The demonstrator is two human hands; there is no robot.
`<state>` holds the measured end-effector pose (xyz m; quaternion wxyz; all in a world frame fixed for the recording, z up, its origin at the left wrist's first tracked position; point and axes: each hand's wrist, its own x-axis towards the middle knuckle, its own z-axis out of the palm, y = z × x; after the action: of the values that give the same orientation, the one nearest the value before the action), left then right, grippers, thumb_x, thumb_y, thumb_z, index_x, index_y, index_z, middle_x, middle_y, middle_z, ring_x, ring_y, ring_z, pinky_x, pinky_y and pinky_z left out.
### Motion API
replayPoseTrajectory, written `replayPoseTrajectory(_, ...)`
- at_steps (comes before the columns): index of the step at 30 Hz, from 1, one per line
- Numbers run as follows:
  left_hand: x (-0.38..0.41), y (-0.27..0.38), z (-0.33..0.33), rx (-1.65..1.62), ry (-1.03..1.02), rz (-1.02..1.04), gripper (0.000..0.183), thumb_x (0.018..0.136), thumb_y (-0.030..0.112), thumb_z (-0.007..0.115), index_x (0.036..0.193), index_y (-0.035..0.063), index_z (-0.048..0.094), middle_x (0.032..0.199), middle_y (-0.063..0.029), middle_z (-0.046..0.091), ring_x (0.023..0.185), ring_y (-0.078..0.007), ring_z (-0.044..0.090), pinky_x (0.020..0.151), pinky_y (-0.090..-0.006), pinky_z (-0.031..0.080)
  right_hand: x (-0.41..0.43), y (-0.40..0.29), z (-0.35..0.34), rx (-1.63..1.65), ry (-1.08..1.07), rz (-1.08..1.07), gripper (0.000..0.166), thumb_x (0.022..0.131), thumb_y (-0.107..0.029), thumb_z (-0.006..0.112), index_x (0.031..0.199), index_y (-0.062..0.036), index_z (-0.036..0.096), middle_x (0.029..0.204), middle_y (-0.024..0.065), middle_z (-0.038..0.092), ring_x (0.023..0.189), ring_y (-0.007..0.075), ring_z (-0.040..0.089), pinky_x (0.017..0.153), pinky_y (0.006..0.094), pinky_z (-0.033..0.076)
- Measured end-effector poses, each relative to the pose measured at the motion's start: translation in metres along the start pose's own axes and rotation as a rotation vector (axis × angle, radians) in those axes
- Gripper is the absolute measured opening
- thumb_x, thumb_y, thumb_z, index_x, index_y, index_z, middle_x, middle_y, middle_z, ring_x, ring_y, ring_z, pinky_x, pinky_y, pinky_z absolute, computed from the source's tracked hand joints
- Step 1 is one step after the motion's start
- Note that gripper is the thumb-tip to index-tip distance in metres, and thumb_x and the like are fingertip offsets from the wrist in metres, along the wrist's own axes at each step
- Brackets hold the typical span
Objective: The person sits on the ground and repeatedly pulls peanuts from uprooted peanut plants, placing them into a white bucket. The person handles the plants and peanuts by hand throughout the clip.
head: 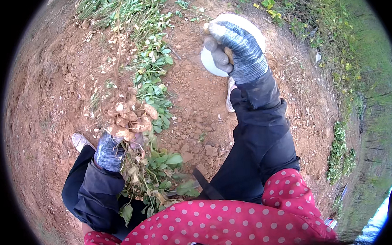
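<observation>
My left hand (111,151), in a grey knit glove, grips a pulled peanut plant (154,173) near its roots. A cluster of soil-dusted peanut pods (132,118) shows just beyond the fingers, and the leafy stems hang back towards my lap. My right hand (233,48), gloved alike, is held over a round white container (215,66). Its fingers are curled, and a tan thing that looks like a peanut pod (229,55) shows between fingers and palm. The hand covers much of the container, so its contents are hidden.
A row of uprooted peanut plants (152,64) lies on reddish soil at left of centre, with loose pods (90,35) near its far end. My shoes (80,141) are on either side. Grass and weeds (346,60) edge the right side, with a smaller leafy heap (339,155) there.
</observation>
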<state>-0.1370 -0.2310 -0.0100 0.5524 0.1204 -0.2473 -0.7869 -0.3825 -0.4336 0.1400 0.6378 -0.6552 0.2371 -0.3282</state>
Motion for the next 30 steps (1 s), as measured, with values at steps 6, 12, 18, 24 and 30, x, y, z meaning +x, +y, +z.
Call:
replayPoseTrajectory(6, 0.008, -0.009, 0.038, 0.205, 0.282, 0.042, 0.073, 0.072, 0.017, 0.065, 0.134, 0.0036, 0.03, 0.114, -0.0156, 0.052, 0.088, -0.0212, 0.059, 0.061, -0.0342, 0.056, 0.09, 0.034, -0.179, -1.192, 0.391, 0.177, 0.035, 0.079, -0.033, 0.065, 0.1, -0.0057, 0.061, 0.076, 0.0071, 0.062, 0.063, 0.0156, 0.058, 0.049, 0.0293, 0.047)
replayPoseTrajectory(12, 0.006, -0.012, 0.035, 0.291, 0.35, 0.013, 0.066, 0.072, 0.034, 0.07, 0.124, 0.0038, 0.042, 0.093, -0.0088, 0.055, 0.075, -0.017, 0.055, 0.062, -0.0336, 0.053, 0.062, 0.022, -0.156, -1.013, 0.681, -0.018, 0.038, 0.081, -0.024, 0.065, 0.11, -0.002, 0.058, 0.101, 0.0105, 0.062, 0.09, 0.0231, 0.06, 0.073, 0.0332, 0.051)
replayPoseTrajectory(18, -0.019, -0.007, 0.054, 0.322, 0.595, 0.109, 0.033, 0.082, 0.024, 0.06, 0.103, -0.0006, 0.057, 0.08, -0.005, 0.058, 0.072, -0.0147, 0.053, 0.069, -0.0289, 0.044, -0.036, 0.034, 0.071, -0.27, 0.095, -0.099, 0.022, 0.08, -0.011, 0.065, 0.098, -0.0009, 0.058, 0.078, 0.0028, 0.06, 0.066, 0.009, 0.057, 0.058, 0.0208, 0.048)
replayPoseTrajectory(24, -0.008, -0.01, 0.055, 0.364, 0.563, 0.091, 0.029, 0.081, 0.017, 0.062, 0.103, -0.0003, 0.056, 0.085, -0.0074, 0.061, 0.074, -0.0152, 0.057, 0.065, -0.0266, 0.045, -0.044, 0.044, 0.11, -0.444, -0.099, -0.088, 0.033, 0.075, -0.024, 0.072, 0.099, -0.0057, 0.057, 0.073, 0.0038, 0.057, 0.062, 0.0122, 0.056, 0.056, 0.0266, 0.046)
replayPoseTrajectory(30, -0.011, -0.03, 0.015, 0.36, 0.464, -0.078, 0.038, 0.08, 0.016, 0.063, 0.112, -0.0013, 0.052, 0.104, -0.0129, 0.058, 0.088, -0.021, 0.058, 0.073, -0.0308, 0.048, -0.036, 0.059, 0.087, -0.448, -0.141, -0.272, 0.023, 0.086, -0.025, 0.058, 0.087, -0.0016, 0.058, 0.064, 0.01, 0.056, 0.06, 0.0204, 0.059, 0.054, 0.0317, 0.046)
